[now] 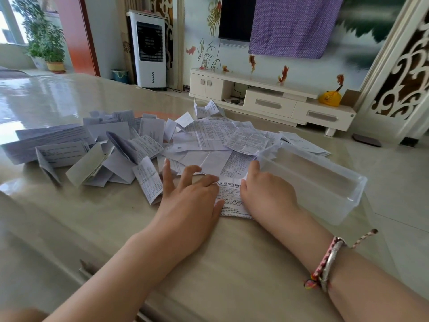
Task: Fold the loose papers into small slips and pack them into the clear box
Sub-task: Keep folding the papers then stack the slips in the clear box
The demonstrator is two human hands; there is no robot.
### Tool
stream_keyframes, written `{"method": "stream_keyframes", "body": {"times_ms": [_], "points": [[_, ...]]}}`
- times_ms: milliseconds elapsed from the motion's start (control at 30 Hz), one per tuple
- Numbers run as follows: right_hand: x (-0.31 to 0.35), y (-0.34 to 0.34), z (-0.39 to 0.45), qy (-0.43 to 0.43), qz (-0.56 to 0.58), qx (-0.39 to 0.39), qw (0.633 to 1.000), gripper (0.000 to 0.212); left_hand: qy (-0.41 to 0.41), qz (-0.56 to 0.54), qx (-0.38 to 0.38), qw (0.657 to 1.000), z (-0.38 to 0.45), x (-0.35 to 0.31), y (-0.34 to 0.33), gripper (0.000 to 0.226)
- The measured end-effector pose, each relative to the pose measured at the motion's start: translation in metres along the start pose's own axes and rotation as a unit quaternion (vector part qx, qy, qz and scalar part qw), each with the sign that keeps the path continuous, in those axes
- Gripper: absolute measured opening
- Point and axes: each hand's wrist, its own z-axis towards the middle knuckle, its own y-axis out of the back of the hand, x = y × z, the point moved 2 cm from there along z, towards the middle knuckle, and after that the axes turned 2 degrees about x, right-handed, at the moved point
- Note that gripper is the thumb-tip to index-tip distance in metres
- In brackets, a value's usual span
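Glossy, smooth beige stone-look tabletop [209, 263], strong reflections. Thin matt white printed paper sheets [209, 140], creased; clear rectangular plastic box [334, 205], smooth, slightly frosted. Shiny silver metal bangle [330, 263] beside pink braided cord bracelet [321, 261]; purple patterned cloth [294, 24], matt.

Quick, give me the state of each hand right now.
Left hand: open, fingers spread, pressing the printed leaflet on the table.
Right hand: open, pressing the same leaflet beside the clear box.

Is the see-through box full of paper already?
No, it looks empty. Through the clear box you see only its bare bottom and walls; the papers all lie outside it on the table.
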Motion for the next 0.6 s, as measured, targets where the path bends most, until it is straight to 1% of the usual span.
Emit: {"method": "stream_keyframes", "body": {"times_ms": [67,100,133,200,233,300,400,500,600], "points": [[0.005,0.006,-0.009,0.018,-0.013,-0.033,0.999,0.055,-0.004,0.008,0.002,1.000,0.001,0.001,-0.004,0.034],[0.009,0.007,-0.015,0.036,-0.008,-0.058,0.998,0.059,-0.006,0.007,0.012,1.000,0.001,0.001,-0.005,0.037],[0.011,0.007,-0.020,0.059,-0.001,-0.082,0.995,0.059,-0.003,0.004,0.019,1.000,0.002,0.002,-0.007,0.037],[0.013,0.001,-0.028,0.101,0.013,-0.131,0.986,0.053,0.003,-0.014,0.025,1.000,0.001,0.002,-0.007,0.036],[0.013,-0.001,-0.029,0.115,0.027,-0.139,0.983,0.050,0.005,-0.021,0.029,0.999,0.001,0.002,-0.006,0.035],[0.014,-0.004,-0.030,0.135,0.058,-0.123,0.981,0.047,0.005,-0.024,0.030,0.999,0.001,0.002,-0.006,0.033],[0.013,-0.001,-0.032,0.138,0.080,-0.097,0.983,0.047,0.006,-0.028,0.037,0.999,0.002,0.002,-0.005,0.033],[0.010,0.004,-0.033,0.142,0.056,-0.050,0.987,0.043,0.000,-0.039,0.042,0.998,0.002,0.001,-0.005,0.031],[0.000,0.013,-0.032,0.132,0.036,0.021,0.990,0.037,-0.003,-0.039,0.031,0.999,0.002,0.002,-0.004,0.030]]}}
